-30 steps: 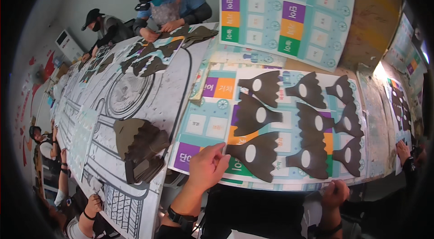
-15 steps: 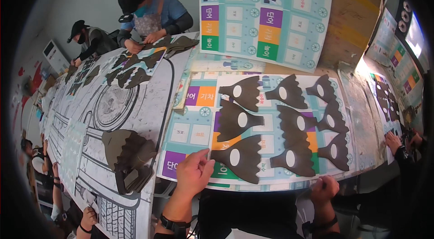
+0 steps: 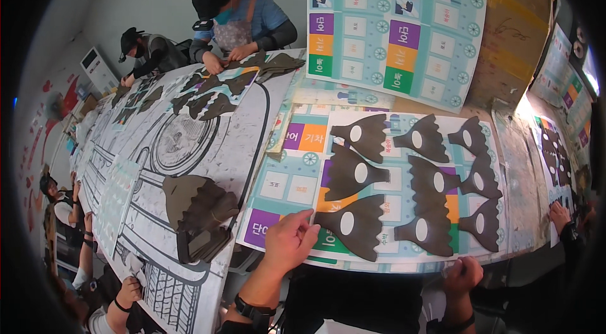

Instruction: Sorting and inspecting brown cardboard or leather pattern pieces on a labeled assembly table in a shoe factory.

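— What's laid out, biggest first?
— A long table (image 3: 189, 163), then a printed sheet (image 3: 284, 182) bearing dark cutouts (image 3: 353, 223).
— The hands?
— Left hand (image 3: 289, 240) lies open, fingers flat on the sheet beside the nearest cutout. Right hand (image 3: 462, 274) curls over the sheet's near edge.

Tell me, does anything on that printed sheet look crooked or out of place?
The dark cut-outs lie at mixed angles, some overlapping, not in neat rows. The left hand rests on the printed sheet beside one; the right hand is at its near edge.
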Motion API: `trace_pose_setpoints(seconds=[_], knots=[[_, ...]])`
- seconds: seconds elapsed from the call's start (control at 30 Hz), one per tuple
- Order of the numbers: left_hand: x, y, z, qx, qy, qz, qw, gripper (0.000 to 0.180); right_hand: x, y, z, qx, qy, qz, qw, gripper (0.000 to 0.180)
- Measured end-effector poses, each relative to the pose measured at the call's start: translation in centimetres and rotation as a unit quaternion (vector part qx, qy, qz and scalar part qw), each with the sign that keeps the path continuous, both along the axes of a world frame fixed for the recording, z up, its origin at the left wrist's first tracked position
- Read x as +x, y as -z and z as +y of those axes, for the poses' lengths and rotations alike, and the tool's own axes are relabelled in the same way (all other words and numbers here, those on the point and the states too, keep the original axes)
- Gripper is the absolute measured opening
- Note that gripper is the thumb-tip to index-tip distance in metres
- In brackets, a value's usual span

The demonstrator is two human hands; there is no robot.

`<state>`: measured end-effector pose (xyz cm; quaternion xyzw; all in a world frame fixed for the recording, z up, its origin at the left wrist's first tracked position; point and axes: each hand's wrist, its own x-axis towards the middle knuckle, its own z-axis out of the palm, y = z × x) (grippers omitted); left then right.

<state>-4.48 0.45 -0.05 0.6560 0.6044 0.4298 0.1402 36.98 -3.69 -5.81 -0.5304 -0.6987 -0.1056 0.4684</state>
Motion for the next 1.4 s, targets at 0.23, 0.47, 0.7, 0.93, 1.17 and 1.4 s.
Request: trace_pose_setpoints(seconds=[0.23,0.47,0.7,0.93,1.17,1.4], knots=[[-0.1,-0.3,-0.4,-0.004,-0.005,0.005,1.0,0.03,-0.3,-0.2,-0.3,-0.005,0.006,0.012,1.0,0.005],[-0.3,-0.2,-0.5,0.005,-0.002,0.014,1.0,0.029,-1.1,-1.0,0.1,0.02,-0.015,0.018,1.0,0.004],[-0.4,-0.2,-0.6,-0.003,-0.003,0.004,1.0,0.03,-1.2,-1.1,0.0,0.014,-0.013,0.026,0.999,0.004],[-0.6,-0.3,-0.8,-0.001,-0.002,0.008,1.0,0.03,-1.2,-0.9,-0.4,0.008,-0.01,0.026,1.0,0.006],[-0.7,-0.3,-1.0,-0.001,0.0,0.005,1.0,0.03,-1.1,-0.7,-0.6,0.006,-0.01,0.026,1.0,0.006],[-0.6,-0.3,-0.9,-0.005,0.001,0.002,1.0,0.03,-1.0,-0.9,-0.5,0.009,-0.019,0.032,0.999,0.006]])
